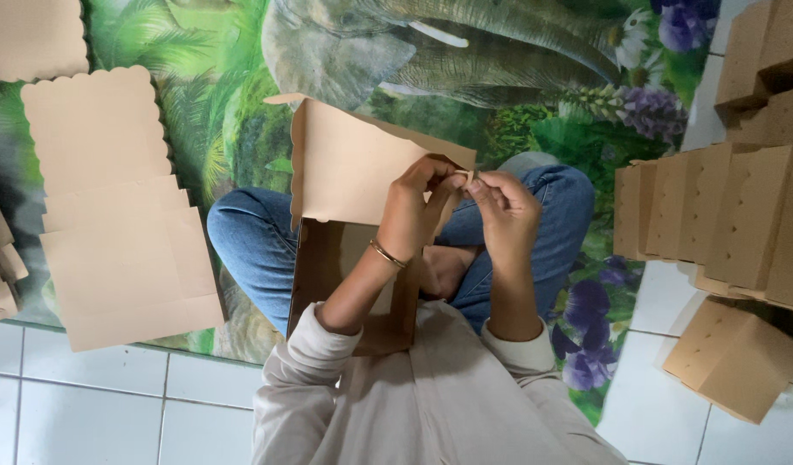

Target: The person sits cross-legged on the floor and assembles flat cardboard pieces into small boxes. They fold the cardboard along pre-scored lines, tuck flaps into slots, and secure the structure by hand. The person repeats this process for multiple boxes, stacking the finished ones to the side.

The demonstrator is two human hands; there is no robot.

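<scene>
Both my hands pinched one corner tab of the half-folded cardboard box over my lap: left hand inboard, right hand just beside, flap upright.

Soft, even daylight filled the frame, with no glare. Faint shadows lay under the flat cardboard sheets at left. Focus held sharp at centre; the stacked boxes at right looked perhaps slightly softer.

Cream long-sleeved top, sleeves pushed up the forearms, blue jeans, thin gold bangle (left wrist), bare fingers.
</scene>
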